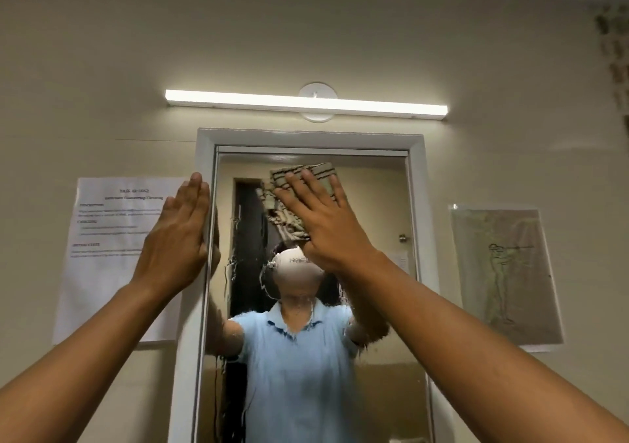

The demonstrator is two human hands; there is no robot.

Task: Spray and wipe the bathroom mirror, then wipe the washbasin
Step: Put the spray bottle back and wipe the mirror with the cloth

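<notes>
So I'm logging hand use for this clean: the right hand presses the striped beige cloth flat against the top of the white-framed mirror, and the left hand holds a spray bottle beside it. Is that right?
One detail is wrong. The left hand holds no spray bottle: in the head view it rests open, fingers straight, against the white frame of the mirror. The right hand does press the striped beige cloth flat against the top of the glass.

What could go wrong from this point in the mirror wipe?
1. The right hand presses the striped cloth flat with straight fingers, not gripping it; the bunched cloth could slip down the wet glass.
2. Droplets run down the mirror below the cloth; if the lower glass is skipped, streaks may dry there.
3. The left hand braces on the white frame beside the taped paper notice; drips or a sliding palm might smudge it.
</notes>
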